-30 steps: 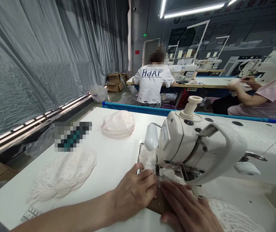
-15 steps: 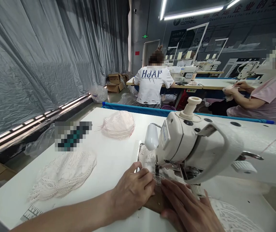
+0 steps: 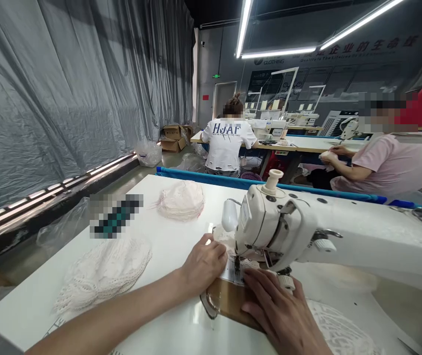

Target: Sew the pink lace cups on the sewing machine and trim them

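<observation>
A heap of white lace [image 3: 103,271] lies at the table's [image 3: 166,246] left. The left hand [image 3: 203,264] presses flat on lace fabric [image 3: 229,244] beside the needle. The right hand [image 3: 281,315] lies flat on a brown piece [image 3: 227,300] under the sewing machine [image 3: 307,231].

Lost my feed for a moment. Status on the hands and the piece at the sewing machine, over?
Left hand and right hand flat on brown piece at sewing machine needle. Lace pile lies left, apart. Nothing blocking.

Glossy white table top [image 3: 166,246], openwork lace cloth pile [image 3: 103,273], matt brown, possibly cardboard, template [image 3: 227,301], smooth enamelled sewing machine [image 3: 307,236]
</observation>
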The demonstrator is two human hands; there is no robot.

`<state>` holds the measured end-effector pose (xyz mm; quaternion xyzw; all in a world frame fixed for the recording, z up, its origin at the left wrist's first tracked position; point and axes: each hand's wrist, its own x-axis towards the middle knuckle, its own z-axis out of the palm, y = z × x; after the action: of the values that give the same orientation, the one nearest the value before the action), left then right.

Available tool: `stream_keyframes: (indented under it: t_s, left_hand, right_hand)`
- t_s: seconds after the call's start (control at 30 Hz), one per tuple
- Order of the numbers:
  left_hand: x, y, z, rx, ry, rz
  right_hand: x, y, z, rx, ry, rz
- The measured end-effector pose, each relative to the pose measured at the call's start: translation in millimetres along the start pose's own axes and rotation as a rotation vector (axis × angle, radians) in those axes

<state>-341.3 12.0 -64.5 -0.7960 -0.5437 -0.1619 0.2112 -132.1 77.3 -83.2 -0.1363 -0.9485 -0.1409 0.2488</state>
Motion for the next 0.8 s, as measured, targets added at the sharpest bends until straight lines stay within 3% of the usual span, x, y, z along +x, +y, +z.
stream_keyframes:
  t_s: [0.1,0.33,0.43,0.57,0.63,0.7,0.8]
  left_hand:
    - [-17.1,6.4,-13.2,0.051,0.005,0.019]
    - [-94.9,55.3,-72.3,0.083,-0.027,0.0]
    - [-106.3,60.4,-92.7,0.039,-0.066,-0.012]
    - [-88.2,50.2,-111.3,-0.166,-0.327,-0.089]
    - [-67.0,43.5,-111.6,-0.272,-0.377,-0.137]
    - [-42.7,37.3,-103.3,-0.368,-0.358,-0.144]
    - [-14.0,27.6,-80.9,-0.6,-0.424,-0.014]
  right_hand:
    - [6.2,-9.9,-8.6,0.014,0.031,-0.017]
    - [12.8,-49.2,-33.9,0.219,0.17,-0.139]
    - [15.2,-52.5,-41.5,0.29,0.208,-0.189]
    - [20.4,-49.3,-46.5,0.325,0.233,-0.209]
    - [22.2,-48.3,-47.7,0.342,0.237,-0.235]
    - [22.5,-47.3,-48.4,0.335,0.251,-0.264]
    - [19.6,-43.7,-48.8,0.296,0.266,-0.29]
